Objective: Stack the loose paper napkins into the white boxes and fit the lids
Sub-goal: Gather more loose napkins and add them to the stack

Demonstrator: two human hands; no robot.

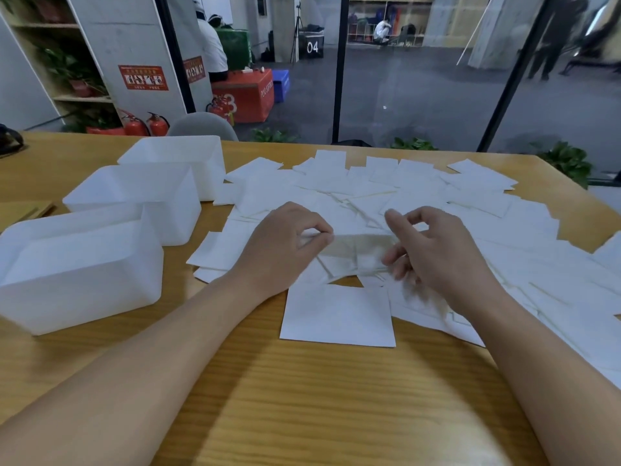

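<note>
Risk noted: the napkin (353,245) held at frame centre is thin and gripped at one edge only; a tear, or neighbouring sheets dragged along, is judged likely if it is pulled; sheets at the right table (302,398) edge could slide off. Left hand (285,243) is seen palm down, fingertips pinching the napkin's left edge; right hand (433,250) is blurred, fingers loosely curled beside the sheet, grasp cannot be told. Loose napkins (403,190) are spread centre to right; boxes (80,264) stand at left, lidless.

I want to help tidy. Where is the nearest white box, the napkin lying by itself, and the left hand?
nearest white box (84,290), head view, front wall
single napkin (337,314), head view, its middle
left hand (285,243), head view, back of hand
</note>
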